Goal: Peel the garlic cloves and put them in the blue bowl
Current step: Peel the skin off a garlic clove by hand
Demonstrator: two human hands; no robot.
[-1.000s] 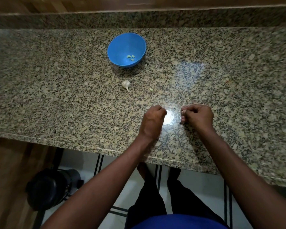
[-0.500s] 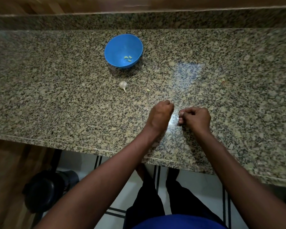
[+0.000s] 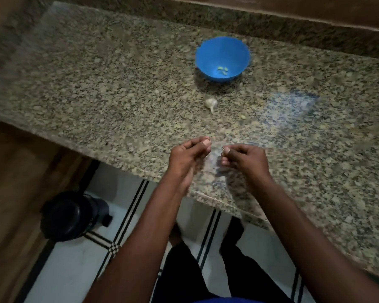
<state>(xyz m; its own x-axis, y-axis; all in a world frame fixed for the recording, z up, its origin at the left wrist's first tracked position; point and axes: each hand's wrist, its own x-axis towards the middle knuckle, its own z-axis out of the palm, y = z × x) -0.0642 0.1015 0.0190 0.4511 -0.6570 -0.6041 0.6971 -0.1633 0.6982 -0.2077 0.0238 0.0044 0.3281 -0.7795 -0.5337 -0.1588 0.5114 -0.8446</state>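
- Against the earlier frames the view has swung and tilted: the bowl [image 3: 222, 59], before up left of the hands, now sits up and to the right of them, and the counter [image 3: 96, 95] edge runs on a slant.
- The hands stayed close together above the counter's near edge, a small gap between them.
- The left hand [image 3: 187, 157] has fingers curled, thumb tip meeting the fingertips; whether anything is pinched there I cannot tell.
- The right hand [image 3: 244, 159] is curled, thumb and forefinger pinching something tiny, too blurred to name.
- A garlic bulb [image 3: 211, 103] lies on the counter between bowl and hands, well apart from both hands; its stem points toward the near edge, long axis running away from the person.
- A small scrap [image 3: 242, 116] lies near it to the right.
- Peeled cloves [image 3: 223, 70] lie in the bowl's bottom.
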